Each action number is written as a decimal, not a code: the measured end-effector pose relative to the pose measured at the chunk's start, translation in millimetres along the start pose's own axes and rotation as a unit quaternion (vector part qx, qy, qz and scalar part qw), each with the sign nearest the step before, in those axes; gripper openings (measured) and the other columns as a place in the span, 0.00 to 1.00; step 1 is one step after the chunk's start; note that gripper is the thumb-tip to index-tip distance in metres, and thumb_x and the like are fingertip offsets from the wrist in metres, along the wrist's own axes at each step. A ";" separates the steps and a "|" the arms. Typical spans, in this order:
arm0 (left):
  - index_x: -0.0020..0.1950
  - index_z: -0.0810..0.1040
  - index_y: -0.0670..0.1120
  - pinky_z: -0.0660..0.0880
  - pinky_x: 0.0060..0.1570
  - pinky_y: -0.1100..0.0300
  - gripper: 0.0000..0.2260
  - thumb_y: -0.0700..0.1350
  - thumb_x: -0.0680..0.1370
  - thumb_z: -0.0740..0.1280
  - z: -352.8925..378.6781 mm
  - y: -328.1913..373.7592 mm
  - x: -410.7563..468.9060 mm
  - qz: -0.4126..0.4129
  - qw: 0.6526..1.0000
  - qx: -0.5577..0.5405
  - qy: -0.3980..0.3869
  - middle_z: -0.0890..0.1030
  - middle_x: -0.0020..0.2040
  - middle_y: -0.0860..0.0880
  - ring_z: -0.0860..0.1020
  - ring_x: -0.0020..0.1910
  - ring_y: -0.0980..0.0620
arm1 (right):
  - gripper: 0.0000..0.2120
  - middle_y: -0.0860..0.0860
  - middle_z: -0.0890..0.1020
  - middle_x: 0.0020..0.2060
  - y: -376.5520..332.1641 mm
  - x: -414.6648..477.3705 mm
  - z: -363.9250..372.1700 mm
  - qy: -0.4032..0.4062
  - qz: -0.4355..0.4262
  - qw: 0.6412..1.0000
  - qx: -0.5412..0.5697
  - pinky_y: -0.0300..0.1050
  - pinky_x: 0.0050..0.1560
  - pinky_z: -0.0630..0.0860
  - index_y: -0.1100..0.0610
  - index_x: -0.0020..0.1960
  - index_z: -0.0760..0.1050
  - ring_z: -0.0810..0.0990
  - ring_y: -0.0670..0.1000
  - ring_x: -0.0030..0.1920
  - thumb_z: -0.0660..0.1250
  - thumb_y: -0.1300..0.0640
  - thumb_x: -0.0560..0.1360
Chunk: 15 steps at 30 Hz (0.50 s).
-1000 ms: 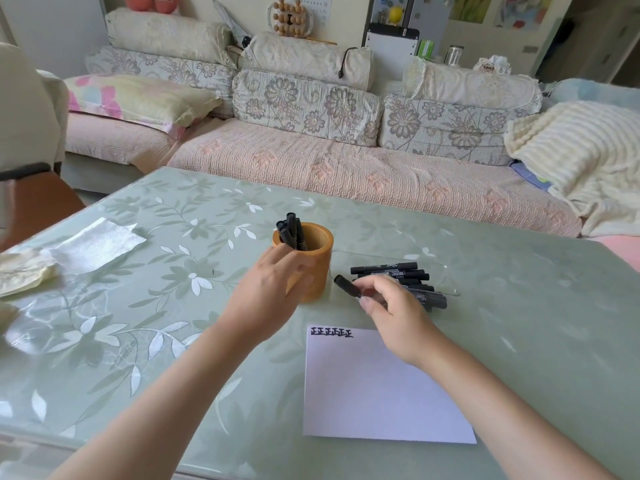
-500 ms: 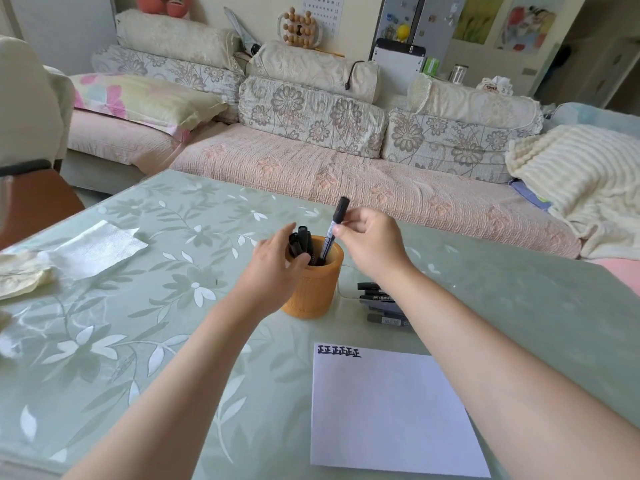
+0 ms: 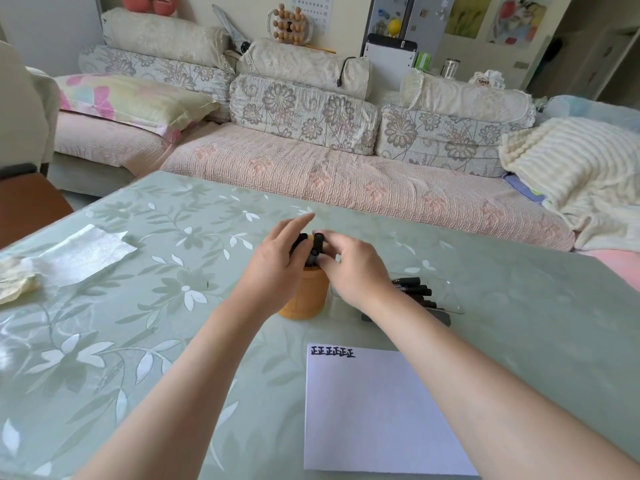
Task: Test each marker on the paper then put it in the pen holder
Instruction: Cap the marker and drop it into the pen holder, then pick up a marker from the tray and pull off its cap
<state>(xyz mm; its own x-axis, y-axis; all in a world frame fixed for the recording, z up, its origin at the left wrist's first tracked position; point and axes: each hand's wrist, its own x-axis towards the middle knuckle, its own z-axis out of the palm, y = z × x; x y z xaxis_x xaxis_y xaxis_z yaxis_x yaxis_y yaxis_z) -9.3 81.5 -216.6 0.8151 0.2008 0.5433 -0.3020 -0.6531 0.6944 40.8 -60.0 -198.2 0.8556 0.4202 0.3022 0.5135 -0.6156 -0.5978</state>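
Note:
An orange pen holder (image 3: 304,299) stands mid-table with several black markers (image 3: 300,241) upright in it. My left hand (image 3: 277,268) wraps the holder's left side near the rim, its forefinger stretched out past the marker tops. My right hand (image 3: 353,268) is at the holder's right rim, fingertips and thumb pinching one black marker (image 3: 317,244) that stands low inside the holder. Several loose black markers (image 3: 412,289) lie in a clear tray (image 3: 450,299) to the right, partly hidden by my right wrist. A white paper (image 3: 381,410) with a row of black test marks (image 3: 332,352) lies nearer to me.
A white tissue (image 3: 86,251) and a crumpled yellowish cloth (image 3: 14,282) lie at the table's left. A sofa (image 3: 346,181) runs along the far table edge. A brown chair seat (image 3: 27,206) is at the left corner.
My right hand picked a marker from the pile, carried it to the holder and has lowered it in among the others. My left hand stayed on the holder.

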 end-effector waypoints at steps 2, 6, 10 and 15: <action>0.69 0.74 0.50 0.64 0.63 0.70 0.15 0.44 0.82 0.59 0.3 -3.2 0.1 0.019 1.000 0.016 -0.004 0.72 0.67 0.53 0.70 0.64 0.57 | 0.14 0.52 0.84 0.53 -4.6 0.3 3.5 -0.053 -0.013 0.996 -0.072 0.52 0.54 0.77 0.45 0.60 0.77 0.80 0.57 0.54 0.56 0.53 0.80; 0.65 0.77 0.50 0.64 0.62 0.66 0.14 0.47 0.82 0.60 -2.5 -6.5 -0.6 -0.005 1.000 0.021 -0.010 0.71 0.68 0.52 0.70 0.65 0.55 | 0.14 0.53 0.80 0.54 -1.9 2.8 6.1 -0.080 -0.039 0.994 -0.065 0.53 0.57 0.75 0.48 0.60 0.77 0.78 0.57 0.56 0.54 0.52 0.82; 0.64 0.78 0.49 0.64 0.60 0.66 0.13 0.46 0.81 0.62 -3.6 -9.1 0.1 -0.004 0.999 0.049 -0.002 0.73 0.67 0.52 0.72 0.64 0.54 | 0.13 0.47 0.78 0.58 16.4 2.0 -8.2 -0.020 -0.050 0.998 -0.045 0.48 0.60 0.73 0.48 0.61 0.78 0.77 0.49 0.58 0.59 0.54 0.81; 0.65 0.77 0.49 0.67 0.64 0.59 0.14 0.46 0.82 0.58 -1.0 -11.2 2.9 -0.028 0.998 0.056 0.004 0.73 0.68 0.52 0.71 0.66 0.51 | 0.12 0.46 0.80 0.54 59.7 -4.4 -40.2 -0.002 -0.021 0.976 -0.215 0.46 0.56 0.71 0.48 0.53 0.81 0.76 0.52 0.57 0.61 0.60 0.78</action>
<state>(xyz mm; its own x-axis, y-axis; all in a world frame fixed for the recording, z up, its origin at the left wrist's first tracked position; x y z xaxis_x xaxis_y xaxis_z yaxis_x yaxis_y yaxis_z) -4.1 90.1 -222.4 0.8245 0.2451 0.5100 -0.1990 -0.7182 0.6668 70.3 -125.4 -205.4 0.8330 0.4537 0.3167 0.5292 -0.8204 -0.2166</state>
